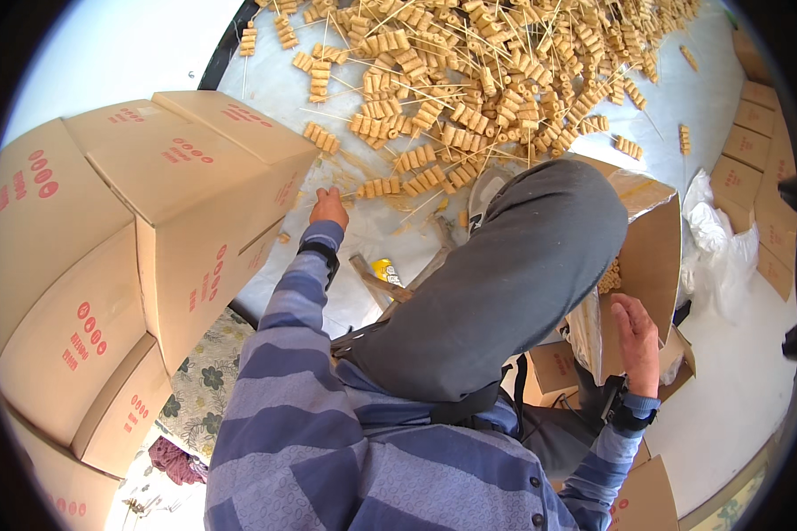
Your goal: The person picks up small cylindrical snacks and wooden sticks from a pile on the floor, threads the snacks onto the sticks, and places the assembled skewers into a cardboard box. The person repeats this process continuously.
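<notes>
Striped blue sleeves and shirt front lie nearest the camera, with a grey-trousered leg bent across the middle. Beyond the knee, a heap of skewered tan rolls spreads over the pale floor covering, sticks pointing many ways. Left hand is much the nearer to it, at the heap's near left edge, fingers drawn together; whether they grip a stick, I cannot tell. One skewered roll lies just to its right, long axis running roughly crosswise; another roll lies farther out ahead, slanting down toward the right, near the stacked cartons. Right hand is well apart from the heap, beside an open carton holding pale pieces; its fingers are loosely extended, released, with nothing visible in them.
</notes>
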{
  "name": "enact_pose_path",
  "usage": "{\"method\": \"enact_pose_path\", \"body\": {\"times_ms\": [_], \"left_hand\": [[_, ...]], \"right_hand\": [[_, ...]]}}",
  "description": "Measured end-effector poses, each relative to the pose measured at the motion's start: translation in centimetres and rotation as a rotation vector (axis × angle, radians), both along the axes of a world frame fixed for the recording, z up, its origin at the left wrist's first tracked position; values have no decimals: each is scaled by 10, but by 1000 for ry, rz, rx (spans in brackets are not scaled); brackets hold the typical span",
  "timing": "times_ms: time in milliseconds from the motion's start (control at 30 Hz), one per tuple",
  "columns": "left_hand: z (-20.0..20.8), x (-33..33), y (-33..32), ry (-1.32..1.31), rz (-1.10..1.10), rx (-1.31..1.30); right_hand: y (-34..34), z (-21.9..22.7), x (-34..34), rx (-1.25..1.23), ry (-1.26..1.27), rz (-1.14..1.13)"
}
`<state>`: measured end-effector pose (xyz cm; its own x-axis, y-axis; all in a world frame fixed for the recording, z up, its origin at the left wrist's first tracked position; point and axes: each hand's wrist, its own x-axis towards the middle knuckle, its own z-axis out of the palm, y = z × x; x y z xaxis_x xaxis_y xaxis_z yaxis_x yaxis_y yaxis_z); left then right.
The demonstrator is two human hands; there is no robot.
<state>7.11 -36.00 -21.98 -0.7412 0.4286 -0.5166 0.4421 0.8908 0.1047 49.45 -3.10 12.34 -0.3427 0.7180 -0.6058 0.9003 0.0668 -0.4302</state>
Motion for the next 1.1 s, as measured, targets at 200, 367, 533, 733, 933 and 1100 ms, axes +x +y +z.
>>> {"method": "enact_pose_path", "body": {"times_ms": [200, 367, 533, 733, 933, 1100], "left_hand": [[-22, -5, -3, -172, -183, -58], [11, 11, -32, -345, -248, 11], [1, 6, -9, -488, 409, 512], [-52, -26, 90, -513, 1050, 568], [-72, -44, 103, -549, 968, 289], [-72, -46, 91, -696, 941, 316]], "right_hand": [[-4, 14, -1, -12, -117, -27], [-9, 1, -4, 0, -39, 7], [-9, -6, -10, -4, -18, 61], [-5, 10, -3, 53, -75, 55], [-14, 10, 17, 12, -116, -33], [-14, 4, 11, 22, -63, 1]]}}
